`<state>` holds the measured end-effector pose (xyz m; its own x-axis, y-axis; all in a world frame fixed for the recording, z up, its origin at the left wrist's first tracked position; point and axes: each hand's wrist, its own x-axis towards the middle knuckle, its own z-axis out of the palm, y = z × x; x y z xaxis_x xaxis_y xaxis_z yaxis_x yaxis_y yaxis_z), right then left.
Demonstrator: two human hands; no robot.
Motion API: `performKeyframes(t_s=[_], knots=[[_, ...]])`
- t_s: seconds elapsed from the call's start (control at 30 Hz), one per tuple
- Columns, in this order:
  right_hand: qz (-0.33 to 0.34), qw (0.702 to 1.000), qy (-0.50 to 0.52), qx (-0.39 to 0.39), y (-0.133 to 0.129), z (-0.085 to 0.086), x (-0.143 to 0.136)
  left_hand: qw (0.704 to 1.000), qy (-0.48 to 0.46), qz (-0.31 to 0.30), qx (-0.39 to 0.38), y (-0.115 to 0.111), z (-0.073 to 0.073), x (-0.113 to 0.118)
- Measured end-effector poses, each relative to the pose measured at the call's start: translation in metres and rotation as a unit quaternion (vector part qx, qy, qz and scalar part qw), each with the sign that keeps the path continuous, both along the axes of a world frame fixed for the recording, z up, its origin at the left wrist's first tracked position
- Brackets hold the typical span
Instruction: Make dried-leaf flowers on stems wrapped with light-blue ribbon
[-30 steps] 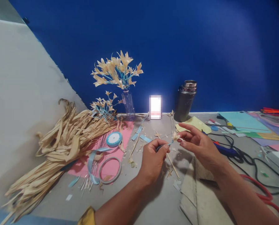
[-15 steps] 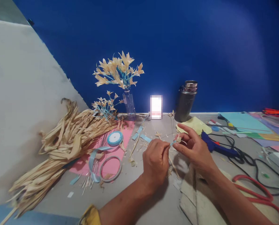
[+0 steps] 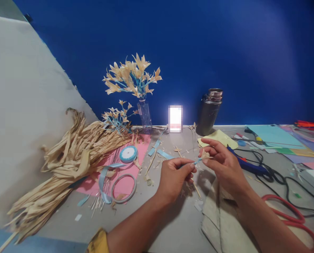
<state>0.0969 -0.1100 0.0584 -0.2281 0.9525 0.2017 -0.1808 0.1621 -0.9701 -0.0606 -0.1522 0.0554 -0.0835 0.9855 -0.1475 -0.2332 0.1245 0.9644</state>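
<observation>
Over the middle of the table, my left hand (image 3: 175,177) pinches the blue-wrapped stem (image 3: 196,161) of a small husk flower. My right hand (image 3: 222,163) holds the pale flower head (image 3: 205,154) between thumb and fingers, a little to the right of my left hand. Scraps and a thin husk-tipped stick (image 3: 178,151) lie just beyond the hands. A blue ribbon spool (image 3: 128,154) rests on pink paper (image 3: 91,184) to the left, beside a roll of tape (image 3: 124,188).
Dried husks (image 3: 67,154) cover the left side. Behind stand a bottle of husk flowers (image 3: 144,114), a bright pixelated rectangle (image 3: 175,118) and a dark flask (image 3: 209,112). A blue glue gun (image 3: 248,165), black cords and red-handled scissors (image 3: 283,200) lie on the right.
My left hand has turned and its fingers now lie along the stem, with the thumb on top. The flower in my right hand has shifted slightly right. The view has shifted slightly.
</observation>
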Motion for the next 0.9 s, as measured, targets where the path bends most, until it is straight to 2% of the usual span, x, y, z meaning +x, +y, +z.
performKeyframes(t_s=[0.1,0.17,0.23,0.33,0.4,0.5,0.57,0.63,0.73,0.9], knots=[[0.032,0.999,-0.001,0.016,0.004,-0.003,0.006,0.99,-0.098,-0.071,-0.071,0.003,-0.001,-0.004],[0.048,0.999,-0.001,0.021,0.006,-0.004,0.01,0.98,-0.124,-0.122,-0.102,0.003,-0.001,-0.006],[0.058,0.998,0.003,0.018,0.007,-0.004,0.011,0.976,-0.133,-0.139,-0.106,0.002,0.0,-0.006],[0.06,0.998,0.023,-0.005,0.01,-0.004,0.01,0.992,-0.089,-0.072,-0.051,0.001,0.002,-0.004],[0.028,0.999,0.032,-0.035,0.012,-0.006,0.008,1.0,-0.024,-0.007,0.005,0.001,0.002,-0.003],[-0.034,0.996,-0.01,-0.084,0.014,-0.01,0.003,0.994,0.063,0.05,0.07,0.001,-0.001,-0.004],[-0.03,0.994,-0.058,-0.09,0.013,-0.012,-0.002,0.985,0.117,0.07,0.103,0.001,-0.003,-0.006],[0.006,0.994,-0.082,-0.077,0.009,-0.012,-0.007,0.969,0.178,0.093,0.144,0.0,-0.003,-0.007],[0.064,0.992,-0.089,-0.065,0.003,-0.009,-0.014,0.929,0.263,0.121,0.229,-0.001,-0.004,-0.009],[0.056,0.993,-0.09,-0.057,-0.003,-0.008,-0.019,0.867,0.345,0.14,0.332,0.001,-0.01,-0.011]])
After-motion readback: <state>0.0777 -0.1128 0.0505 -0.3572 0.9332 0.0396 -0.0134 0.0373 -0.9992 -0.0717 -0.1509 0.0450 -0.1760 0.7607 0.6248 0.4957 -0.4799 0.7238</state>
